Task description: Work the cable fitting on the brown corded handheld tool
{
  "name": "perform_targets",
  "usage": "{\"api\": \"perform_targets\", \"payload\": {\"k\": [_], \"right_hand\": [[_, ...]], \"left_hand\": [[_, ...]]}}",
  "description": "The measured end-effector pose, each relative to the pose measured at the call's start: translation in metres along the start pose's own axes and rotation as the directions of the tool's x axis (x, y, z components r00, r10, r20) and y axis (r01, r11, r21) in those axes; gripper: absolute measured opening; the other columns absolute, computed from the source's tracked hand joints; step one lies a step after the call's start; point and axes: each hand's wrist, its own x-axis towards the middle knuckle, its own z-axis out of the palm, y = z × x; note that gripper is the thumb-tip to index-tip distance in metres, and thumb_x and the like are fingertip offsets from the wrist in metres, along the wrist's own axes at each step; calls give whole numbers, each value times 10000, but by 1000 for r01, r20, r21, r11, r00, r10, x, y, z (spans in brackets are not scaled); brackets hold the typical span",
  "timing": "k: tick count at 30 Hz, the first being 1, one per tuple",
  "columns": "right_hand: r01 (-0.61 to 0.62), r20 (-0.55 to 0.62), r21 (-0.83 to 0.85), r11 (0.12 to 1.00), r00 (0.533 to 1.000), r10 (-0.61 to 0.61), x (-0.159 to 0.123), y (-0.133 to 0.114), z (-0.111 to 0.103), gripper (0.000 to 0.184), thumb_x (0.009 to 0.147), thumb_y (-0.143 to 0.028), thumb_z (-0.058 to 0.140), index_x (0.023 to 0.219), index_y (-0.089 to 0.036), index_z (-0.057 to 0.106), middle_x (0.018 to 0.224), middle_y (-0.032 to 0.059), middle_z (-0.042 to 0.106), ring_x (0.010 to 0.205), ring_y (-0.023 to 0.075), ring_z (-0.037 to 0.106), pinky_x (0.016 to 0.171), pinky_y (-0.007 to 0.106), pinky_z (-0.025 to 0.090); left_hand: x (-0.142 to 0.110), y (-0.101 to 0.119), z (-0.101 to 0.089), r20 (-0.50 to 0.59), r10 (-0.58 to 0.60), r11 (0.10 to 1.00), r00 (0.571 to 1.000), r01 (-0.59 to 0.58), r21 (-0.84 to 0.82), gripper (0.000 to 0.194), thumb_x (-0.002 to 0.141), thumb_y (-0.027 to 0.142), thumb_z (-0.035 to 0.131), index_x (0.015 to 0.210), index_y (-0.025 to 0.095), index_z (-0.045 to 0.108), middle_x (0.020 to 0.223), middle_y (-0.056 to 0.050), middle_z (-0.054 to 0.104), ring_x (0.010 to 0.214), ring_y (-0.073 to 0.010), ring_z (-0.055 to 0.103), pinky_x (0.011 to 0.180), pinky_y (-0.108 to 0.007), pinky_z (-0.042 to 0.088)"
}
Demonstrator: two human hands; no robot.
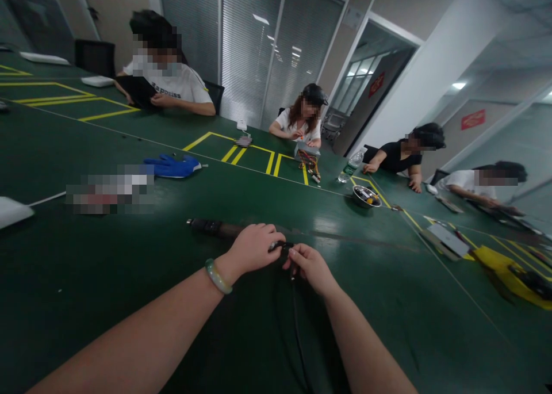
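Note:
My left hand, with a pale green bangle on its wrist, and my right hand meet above the green table mat. Between their fingertips is a small black cable connector, pinched by both hands. A thin black cable hangs from it toward me. Just behind my left hand lies a dark cylindrical tool handle. Its exact kind cannot be told.
Across the green mat lie a blue glove, a metal bowl of small parts, a water bottle and a bundle of coloured wires. Several co-workers sit along the far side, one handling a small item.

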Motion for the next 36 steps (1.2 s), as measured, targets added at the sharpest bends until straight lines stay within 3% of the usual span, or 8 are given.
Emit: {"api": "perform_targets", "payload": {"k": [3,8,14,18,22,27,36], "right_hand": [[24,-81,-56,998,996,-28,-2,6,-7,331,888,-514,537,865,-185,516,707,17,681,524,110,535,489,202,389],[-11,-213,-322,947,975,-61,-4,7,-6,199,906,-390,532,915,-205,604,672,-22,669,565,129,592,526,223,415],[-28,-312,-520,854,936,-160,-7,-2,-7,171,894,-350,572,976,-259,690,671,-40,669,609,131,622,563,237,402],[-39,-339,-573,819,921,-194,-5,1,-13,161,882,-351,586,938,-270,713,674,-40,668,607,132,612,568,245,403],[-1,-307,-648,762,915,-261,-1,4,-13,140,851,-316,619,909,-267,736,821,-12,703,731,153,632,646,257,439],[94,-282,-624,776,899,-336,2,8,-8,119,827,-297,655,885,-249,747,894,-2,706,801,152,633,738,255,463],[-6,-350,-488,873,917,-189,4,13,-2,191,826,-405,654,856,-244,752,770,-19,704,682,143,624,602,236,429]], "left_hand": [[0,4,3,-4,-31,999,999,31,22,190,862,320,575,1022,276,670,949,-34,620,898,-211,592,802,-348,442],[1,11,7,-4,-23,999,1000,23,40,171,866,248,575,1026,256,635,982,-27,615,953,-212,576,911,-387,413],[3,11,9,35,-28,998,999,26,57,152,870,246,581,1016,249,622,1020,-31,611,942,-207,571,824,-357,436],[3,8,11,34,-7,999,999,6,39,158,883,278,569,1022,267,642,1032,-23,605,936,-202,574,818,-357,439],[3,6,13,13,-14,1000,1000,14,13,161,883,305,572,1008,270,666,1027,-22,617,931,-201,584,824,-354,448],[2,5,13,7,-12,1000,1000,12,10,175,881,326,576,1010,270,680,1039,-24,624,938,-200,592,832,-345,452],[1,4,14,-7,-7,1000,1000,7,11,180,882,346,574,993,272,695,1018,-19,637,923,-195,601,825,-333,447]]}}
